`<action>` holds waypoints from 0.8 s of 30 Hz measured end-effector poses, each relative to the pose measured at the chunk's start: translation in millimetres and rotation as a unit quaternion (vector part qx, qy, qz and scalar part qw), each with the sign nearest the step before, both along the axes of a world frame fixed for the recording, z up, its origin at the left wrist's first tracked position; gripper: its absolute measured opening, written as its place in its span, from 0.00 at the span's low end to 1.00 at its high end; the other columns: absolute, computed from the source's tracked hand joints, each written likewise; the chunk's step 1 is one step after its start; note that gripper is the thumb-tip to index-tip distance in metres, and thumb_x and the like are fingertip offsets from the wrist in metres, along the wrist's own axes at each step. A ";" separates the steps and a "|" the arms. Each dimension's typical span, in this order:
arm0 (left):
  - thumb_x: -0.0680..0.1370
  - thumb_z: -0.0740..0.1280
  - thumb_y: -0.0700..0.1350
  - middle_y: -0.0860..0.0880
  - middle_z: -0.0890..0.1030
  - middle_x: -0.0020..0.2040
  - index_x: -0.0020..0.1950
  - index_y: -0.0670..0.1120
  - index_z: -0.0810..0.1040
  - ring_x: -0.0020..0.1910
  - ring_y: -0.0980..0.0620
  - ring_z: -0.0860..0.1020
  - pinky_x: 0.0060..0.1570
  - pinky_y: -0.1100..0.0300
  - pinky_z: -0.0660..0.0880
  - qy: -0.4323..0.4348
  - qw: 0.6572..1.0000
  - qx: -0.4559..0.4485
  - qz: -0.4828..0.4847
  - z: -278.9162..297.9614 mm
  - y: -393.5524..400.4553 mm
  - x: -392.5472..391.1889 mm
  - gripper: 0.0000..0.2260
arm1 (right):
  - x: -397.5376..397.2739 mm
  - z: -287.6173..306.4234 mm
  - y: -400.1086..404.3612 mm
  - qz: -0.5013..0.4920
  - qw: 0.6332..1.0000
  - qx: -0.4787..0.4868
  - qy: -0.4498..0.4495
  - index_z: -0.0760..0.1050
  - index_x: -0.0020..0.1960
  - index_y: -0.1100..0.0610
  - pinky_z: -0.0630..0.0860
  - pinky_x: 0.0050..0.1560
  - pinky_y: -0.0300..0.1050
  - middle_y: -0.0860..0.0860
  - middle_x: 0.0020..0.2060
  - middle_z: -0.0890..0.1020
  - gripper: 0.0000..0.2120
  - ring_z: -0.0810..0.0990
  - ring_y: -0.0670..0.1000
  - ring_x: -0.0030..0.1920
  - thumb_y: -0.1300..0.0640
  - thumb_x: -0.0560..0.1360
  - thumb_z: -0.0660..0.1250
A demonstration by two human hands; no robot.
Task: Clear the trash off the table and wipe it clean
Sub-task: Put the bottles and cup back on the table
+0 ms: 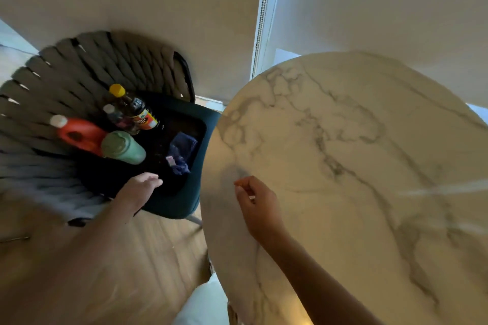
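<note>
A round white marble table [356, 166] fills the right side, its top bare. My right hand [257, 203] hovers over the table's left edge, fingers pinched together; something small and pale may sit between them, but I cannot tell. My left hand [140, 187] reaches over the dark seat of a chair [174, 208] to the left, fingers extended and holding nothing. A crumpled blue cloth [182, 152] lies on that seat, just beyond my left hand.
The chair has a woven grey backrest [66, 79]. Standing on its seat are an orange bottle [79, 134], a green cup [122, 148], a dark bottle with a yellow cap [134, 108] and a smaller bottle [116, 117]. Wooden floor [132, 258] lies below.
</note>
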State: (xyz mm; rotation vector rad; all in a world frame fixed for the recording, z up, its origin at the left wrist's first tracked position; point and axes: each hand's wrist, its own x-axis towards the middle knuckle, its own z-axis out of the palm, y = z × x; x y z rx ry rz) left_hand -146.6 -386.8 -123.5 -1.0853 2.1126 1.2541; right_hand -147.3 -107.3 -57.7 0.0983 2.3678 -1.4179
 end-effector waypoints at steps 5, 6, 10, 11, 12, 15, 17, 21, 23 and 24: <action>0.78 0.65 0.47 0.44 0.79 0.57 0.64 0.44 0.76 0.59 0.45 0.76 0.61 0.51 0.71 -0.002 0.999 -0.049 -0.011 28.0 7.9 39.6 0.16 | 3.6 1.7 -30.6 0.066 0.998 -0.004 -0.002 0.75 0.47 0.45 0.75 0.47 0.42 0.45 0.42 0.81 0.03 0.78 0.46 0.44 0.51 0.77 0.63; 0.78 0.64 0.45 0.44 0.79 0.56 0.63 0.44 0.76 0.58 0.45 0.76 0.60 0.52 0.71 -0.009 0.999 -0.050 -0.004 29.8 6.6 42.7 0.14 | 3.7 0.3 -36.0 0.075 0.997 0.009 0.000 0.74 0.47 0.43 0.76 0.48 0.44 0.44 0.42 0.81 0.03 0.78 0.46 0.44 0.49 0.77 0.62; 0.78 0.66 0.44 0.43 0.80 0.55 0.59 0.43 0.78 0.56 0.45 0.77 0.60 0.51 0.73 -0.006 0.998 -0.056 0.033 27.2 -14.4 40.2 0.11 | -0.3 8.8 -61.6 0.122 0.993 0.006 -0.007 0.76 0.53 0.49 0.69 0.36 0.25 0.47 0.45 0.81 0.06 0.76 0.42 0.38 0.53 0.80 0.61; 0.77 0.66 0.44 0.44 0.80 0.55 0.58 0.43 0.78 0.56 0.45 0.77 0.61 0.52 0.72 -0.003 0.998 -0.059 0.037 24.9 -22.0 36.1 0.11 | -2.5 10.5 -70.5 0.127 0.992 -0.003 -0.018 0.76 0.54 0.53 0.67 0.33 0.24 0.49 0.45 0.80 0.06 0.75 0.40 0.37 0.56 0.80 0.61; 0.77 0.66 0.45 0.44 0.80 0.55 0.58 0.44 0.78 0.55 0.46 0.77 0.60 0.53 0.72 -0.002 0.997 -0.067 0.035 22.3 -30.5 31.6 0.11 | -5.2 8.9 -80.9 0.127 0.992 -0.008 -0.017 0.76 0.55 0.55 0.67 0.35 0.25 0.50 0.44 0.79 0.06 0.74 0.40 0.37 0.57 0.79 0.62; 0.76 0.67 0.47 0.45 0.80 0.55 0.60 0.44 0.77 0.55 0.45 0.77 0.59 0.52 0.73 0.002 0.996 -0.083 0.019 8.7 -60.9 14.7 0.15 | -14.7 -3.8 -122.2 0.154 0.988 0.026 0.000 0.77 0.55 0.55 0.69 0.41 0.32 0.50 0.46 0.80 0.08 0.76 0.47 0.44 0.57 0.78 0.64; 0.75 0.67 0.48 0.43 0.80 0.59 0.64 0.44 0.75 0.58 0.43 0.77 0.59 0.53 0.73 -0.006 0.994 -0.110 -0.008 -3.1 -83.3 -1.8 0.19 | -25.3 -14.3 -152.2 0.162 0.985 0.055 -0.012 0.76 0.56 0.54 0.71 0.44 0.33 0.49 0.48 0.81 0.09 0.77 0.48 0.47 0.54 0.78 0.63; 0.72 0.70 0.55 0.44 0.75 0.62 0.65 0.47 0.73 0.60 0.42 0.75 0.57 0.48 0.74 -0.007 0.974 -0.218 -0.056 -32.5 -130.4 -41.1 0.24 | -64.8 -41.1 -216.4 0.146 0.985 0.092 -0.003 0.76 0.57 0.52 0.77 0.50 0.47 0.50 0.49 0.82 0.11 0.80 0.52 0.49 0.53 0.75 0.64; 0.71 0.71 0.57 0.45 0.73 0.63 0.68 0.50 0.70 0.61 0.42 0.73 0.56 0.47 0.74 -0.009 0.958 -0.275 -0.081 -45.1 -148.5 -61.3 0.28 | -93.6 -52.8 -250.8 0.114 0.989 0.092 0.013 0.75 0.58 0.52 0.77 0.51 0.50 0.50 0.50 0.80 0.13 0.80 0.53 0.51 0.53 0.74 0.67; 0.70 0.72 0.57 0.45 0.72 0.63 0.68 0.50 0.69 0.62 0.42 0.72 0.55 0.47 0.74 -0.001 0.951 -0.294 -0.097 -51.3 -156.4 -71.2 0.29 | -109.2 -56.3 -267.6 0.095 0.990 0.097 0.026 0.74 0.60 0.51 0.78 0.52 0.51 0.50 0.53 0.79 0.16 0.80 0.53 0.52 0.51 0.73 0.68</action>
